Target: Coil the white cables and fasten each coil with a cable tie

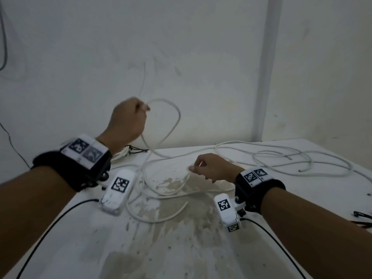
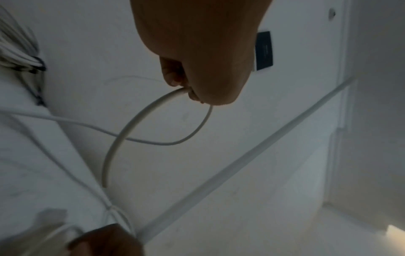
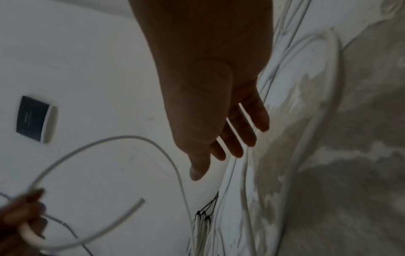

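Observation:
My left hand (image 1: pixel 141 108) is raised over the back of the table and grips a white cable (image 1: pixel 178 117), which curves out of the fist in one open loop. The left wrist view shows the fingers (image 2: pixel 175 78) curled round that cable (image 2: pixel 131 126), its free end hanging below. My right hand (image 1: pixel 194 169) hovers low over the table beside the cable's trailing length (image 1: pixel 181 188). In the right wrist view its fingers (image 3: pixel 236 143) are straight and spread and hold nothing. A finished coil (image 1: pixel 124 153) bound with a black tie lies behind my left wrist.
More loose white cables (image 1: pixel 281 158) sprawl across the right of the white table (image 1: pixel 201 248), whose middle is stained. Black cable ties (image 1: pixel 362 216) lie at the right edge. Walls stand close behind, with a dark wall plate (image 2: pixel 264 50).

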